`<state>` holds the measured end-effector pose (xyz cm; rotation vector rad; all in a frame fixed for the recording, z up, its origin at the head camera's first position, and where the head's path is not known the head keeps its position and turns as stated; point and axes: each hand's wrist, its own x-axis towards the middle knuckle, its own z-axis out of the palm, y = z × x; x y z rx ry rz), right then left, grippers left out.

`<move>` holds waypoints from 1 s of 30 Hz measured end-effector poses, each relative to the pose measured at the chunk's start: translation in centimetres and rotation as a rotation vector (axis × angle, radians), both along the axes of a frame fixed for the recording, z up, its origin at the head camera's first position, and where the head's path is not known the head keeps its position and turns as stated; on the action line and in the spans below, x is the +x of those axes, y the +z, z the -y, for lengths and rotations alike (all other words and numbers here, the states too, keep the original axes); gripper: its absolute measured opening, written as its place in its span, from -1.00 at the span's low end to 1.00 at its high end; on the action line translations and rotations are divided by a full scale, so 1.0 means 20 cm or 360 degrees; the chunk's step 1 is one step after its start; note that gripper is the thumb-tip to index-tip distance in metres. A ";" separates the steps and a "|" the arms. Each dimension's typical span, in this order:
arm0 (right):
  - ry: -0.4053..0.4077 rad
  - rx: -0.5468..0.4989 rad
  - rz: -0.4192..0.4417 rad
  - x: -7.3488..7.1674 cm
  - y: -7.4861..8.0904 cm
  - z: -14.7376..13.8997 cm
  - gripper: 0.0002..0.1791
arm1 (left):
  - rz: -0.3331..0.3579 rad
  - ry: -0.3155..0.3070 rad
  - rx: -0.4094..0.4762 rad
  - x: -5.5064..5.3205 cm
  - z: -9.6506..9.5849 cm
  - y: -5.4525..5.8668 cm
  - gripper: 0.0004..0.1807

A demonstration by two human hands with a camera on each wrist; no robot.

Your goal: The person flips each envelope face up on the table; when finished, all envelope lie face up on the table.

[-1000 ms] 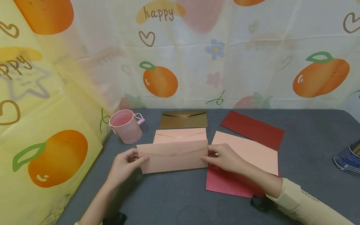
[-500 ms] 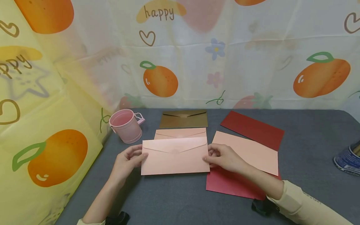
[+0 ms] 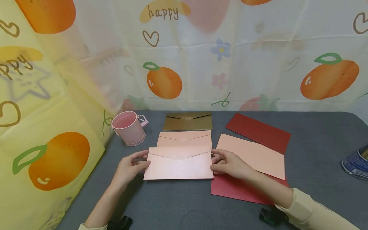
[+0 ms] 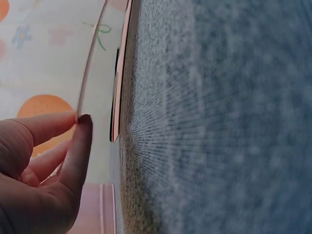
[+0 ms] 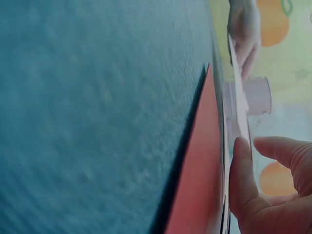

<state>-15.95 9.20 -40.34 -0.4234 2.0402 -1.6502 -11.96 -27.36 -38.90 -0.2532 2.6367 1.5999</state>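
Observation:
A pale pink envelope (image 3: 178, 167) with a pointed flap lies tilted between my two hands, flap side showing. My left hand (image 3: 129, 167) pinches its left edge between thumb and finger; in the left wrist view the thin envelope (image 4: 90, 63) stands edge-on above the table. At the right edge, my right hand (image 3: 231, 164) holds it loosely, the right wrist view showing the envelope (image 5: 241, 105) running between thumb and fingertip. Right behind lies a second pink envelope (image 3: 184, 135), partly covered by the first. A gold envelope (image 3: 187, 123) lies farther back.
Back left stands a small pink bucket (image 3: 130, 131). Right of the held envelope lie a pink sheet-like piece (image 3: 258, 155), a dark red one (image 3: 258, 131) and a rose-red one (image 3: 238, 190) under my right forearm. A blue container (image 3: 356, 163) stands at the far right.
The held envelope has tipped from a steeper, darker angle to a flatter, brighter one and sunk slightly toward the table. The fingers of my right hand have loosened at its edge.

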 end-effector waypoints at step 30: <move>0.0235 0.0150 -0.0135 0.07 0.02 -0.01 -0.33 | -0.0007 -0.0176 -0.0503 0.02 -0.02 -0.02 -0.45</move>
